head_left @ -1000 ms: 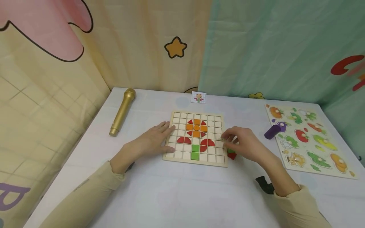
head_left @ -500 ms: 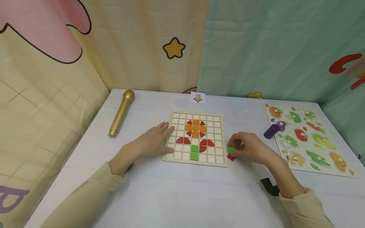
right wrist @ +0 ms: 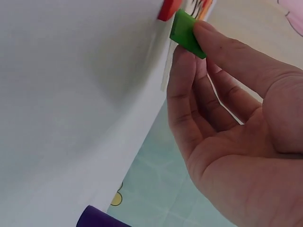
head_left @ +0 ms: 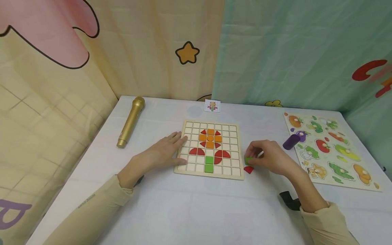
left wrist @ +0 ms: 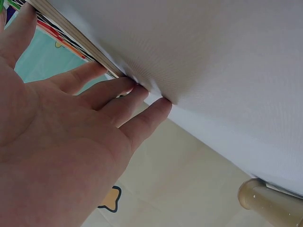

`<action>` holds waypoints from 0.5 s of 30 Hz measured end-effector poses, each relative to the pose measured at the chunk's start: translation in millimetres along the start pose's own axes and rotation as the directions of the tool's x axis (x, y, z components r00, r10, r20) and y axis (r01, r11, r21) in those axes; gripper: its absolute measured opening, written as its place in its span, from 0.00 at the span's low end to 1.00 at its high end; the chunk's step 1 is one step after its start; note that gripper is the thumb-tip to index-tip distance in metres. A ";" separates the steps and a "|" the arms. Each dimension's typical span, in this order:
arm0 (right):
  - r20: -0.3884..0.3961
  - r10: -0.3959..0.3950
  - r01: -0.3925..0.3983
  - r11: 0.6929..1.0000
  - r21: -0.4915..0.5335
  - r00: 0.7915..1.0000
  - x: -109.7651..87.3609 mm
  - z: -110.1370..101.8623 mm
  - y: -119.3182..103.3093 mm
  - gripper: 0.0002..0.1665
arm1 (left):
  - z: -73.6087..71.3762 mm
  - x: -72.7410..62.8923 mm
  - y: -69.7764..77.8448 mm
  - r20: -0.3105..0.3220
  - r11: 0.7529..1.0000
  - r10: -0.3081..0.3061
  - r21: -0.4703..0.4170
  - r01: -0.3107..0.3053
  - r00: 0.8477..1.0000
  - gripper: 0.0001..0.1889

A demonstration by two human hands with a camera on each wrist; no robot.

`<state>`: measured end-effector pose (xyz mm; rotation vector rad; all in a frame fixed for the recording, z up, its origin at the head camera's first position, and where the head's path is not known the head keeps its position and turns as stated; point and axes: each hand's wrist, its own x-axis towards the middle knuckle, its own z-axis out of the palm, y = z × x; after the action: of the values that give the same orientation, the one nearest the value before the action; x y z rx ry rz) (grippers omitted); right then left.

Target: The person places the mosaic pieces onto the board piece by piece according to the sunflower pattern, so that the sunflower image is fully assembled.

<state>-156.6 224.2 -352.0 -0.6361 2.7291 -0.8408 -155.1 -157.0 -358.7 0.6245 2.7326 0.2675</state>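
My right hand (head_left: 265, 157) pinches a green square tile (right wrist: 186, 34) between thumb and index finger, just off the right edge of the wooden grid board (head_left: 226, 170). Right below the fingertips in the head view lies a red quarter-round tile (head_left: 248, 169). The left hand (head_left: 165, 149) rests at the board's left edge, fingers straight, with thumb and fingertips over the frame. On the board, orange tiles (head_left: 210, 131) form a cross around a round centre, with small red triangles at its corners. Under it are two green squares (head_left: 209, 164) and red quarter-round pieces (head_left: 222, 156).
A small pattern card (head_left: 212, 105) lies behind the board. To the left is a gold microphone (head_left: 131, 121). On the right, a vegetable knob puzzle (head_left: 333, 153) has a purple cylinder (head_left: 291, 142) against its left edge. Printed curtains (head_left: 137, 51) stand behind the table.
The right hand has moved from the board's right edge slightly outward and picked up the green tile lying by the red one, lifting and tilting it. The left hand has stayed in place.
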 end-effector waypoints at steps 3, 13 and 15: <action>-0.015 -0.013 0.013 1.000 0.021 1.000 1.1 -1.2 -3.8 0.08 | -0.5 0.1 0.9 0.000 1.000 0.003 0.001 -0.003 1.000 0.50; -0.038 -0.064 0.067 0.994 0.089 0.997 27.2 9.9 -31.1 0.06 | -0.4 0.6 1.2 -0.003 1.000 0.008 0.005 -0.008 1.000 0.50; -0.048 -0.061 0.065 0.993 0.094 0.997 35.2 12.3 -38.6 0.06 | -0.5 0.4 1.2 -0.002 1.000 0.004 0.002 -0.004 1.000 0.50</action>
<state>-170.6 173.3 -342.3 -0.6952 2.7018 -1.0062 -155.1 -155.7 -358.0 0.6303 2.7346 0.2669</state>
